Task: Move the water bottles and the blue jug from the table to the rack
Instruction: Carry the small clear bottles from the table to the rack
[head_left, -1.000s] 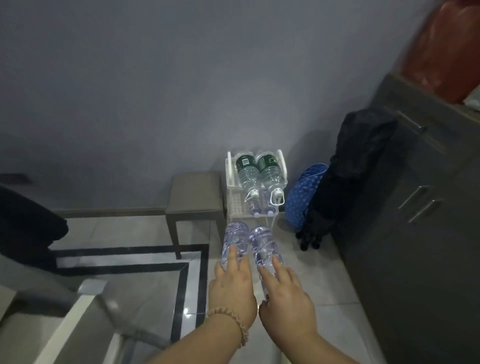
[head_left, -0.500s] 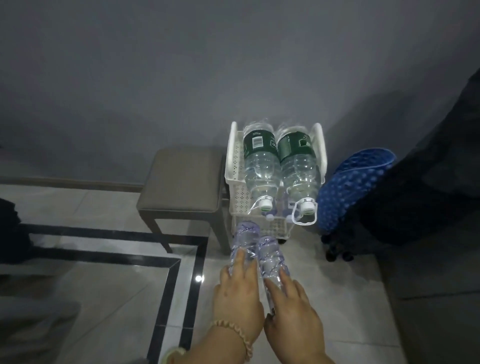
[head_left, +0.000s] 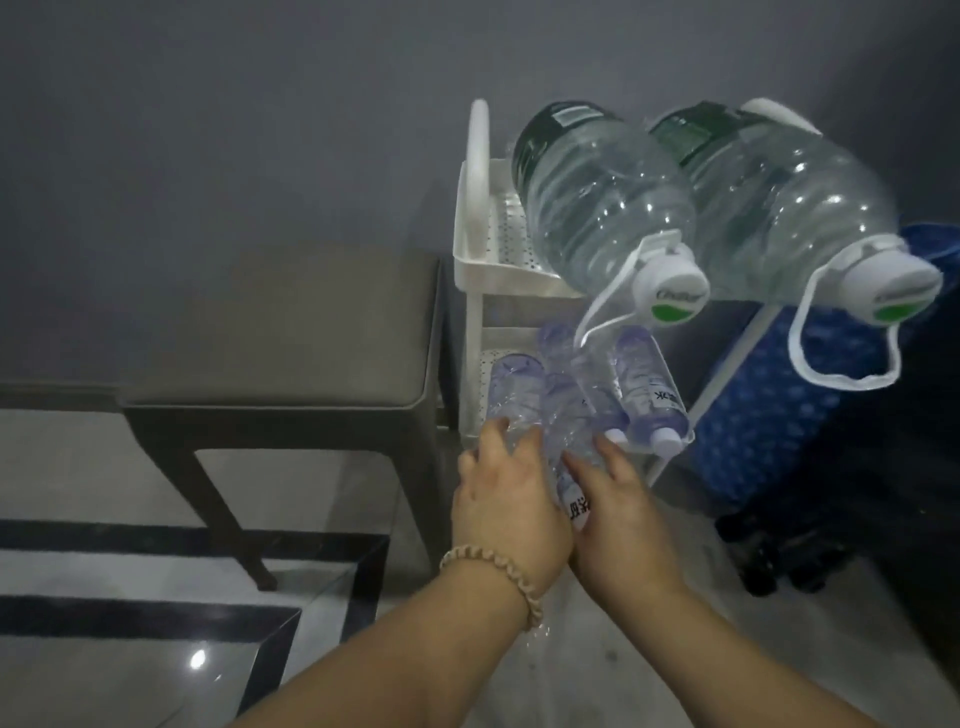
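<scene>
The white plastic rack (head_left: 470, 260) stands against the grey wall. Two big clear water jugs (head_left: 602, 208) with green labels and white caps lie side by side on its top shelf, necks toward me. On the lower shelf lie small clear bottles (head_left: 649, 395) with white caps. My left hand (head_left: 506, 499) grips a small clear water bottle (head_left: 511, 392) whose far end reaches into the lower shelf. My right hand (head_left: 618, 506) grips a second small bottle (head_left: 569, 431) beside it, pointing the same way. No blue jug is in view.
A grey padded stool (head_left: 280, 343) with dark legs stands just left of the rack. A blue dotted object (head_left: 769, 431) and dark fabric (head_left: 883, 493) sit right of the rack. The floor is pale tile with black border lines (head_left: 156, 535).
I have come much closer to the rack. Both hands moved forward with their bottles, whose far ends now reach into the lower shelf.
</scene>
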